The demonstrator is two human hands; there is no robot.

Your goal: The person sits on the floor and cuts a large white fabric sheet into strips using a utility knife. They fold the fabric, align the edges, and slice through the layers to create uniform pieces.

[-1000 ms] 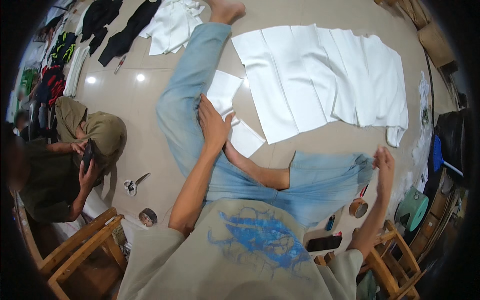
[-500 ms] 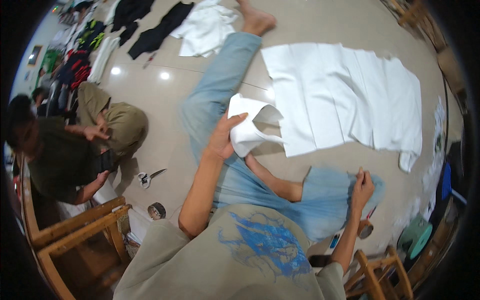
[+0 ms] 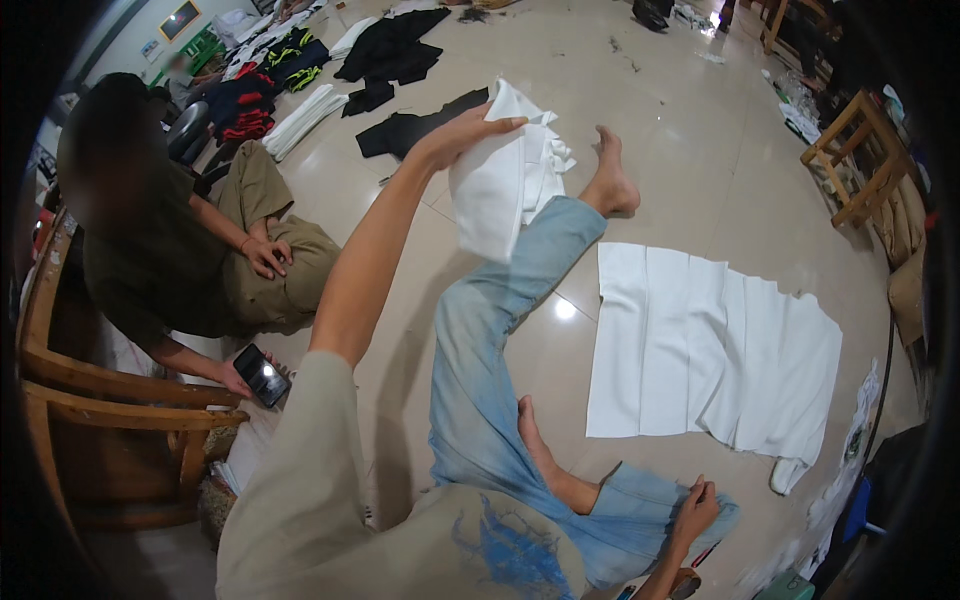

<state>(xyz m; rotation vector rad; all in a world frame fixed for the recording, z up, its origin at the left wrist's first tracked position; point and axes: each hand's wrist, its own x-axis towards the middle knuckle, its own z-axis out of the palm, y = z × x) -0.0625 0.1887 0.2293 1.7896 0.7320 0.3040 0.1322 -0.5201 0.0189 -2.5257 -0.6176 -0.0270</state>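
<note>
My left hand [image 3: 463,140] reaches out ahead, its fingers and thumb closed on a piece of white fabric [image 3: 487,195] that hangs down. Behind that piece, more crumpled white fabric [image 3: 548,165] lies on the floor, partly hidden; whether the two touch I cannot tell. My right hand [image 3: 697,512] is closed near my bent knee, and anything within its fingers is too small or hidden to make out. To the right of my legs, several overlapping white fabric pieces [image 3: 700,350] lie spread out on the tiles.
A person sits cross-legged at the left with a phone [image 3: 260,376] in one hand. A wooden chair frame [image 3: 120,405] stands near them. Black garments [image 3: 395,50] and folded white cloth [image 3: 303,122] lie at the far left. A wooden stool [image 3: 850,160] stands at the far right.
My left hand has moved forward and away from my lap with the white fabric, toward the crumpled pile. The view has shifted. My right hand stays closed near the knee.
</note>
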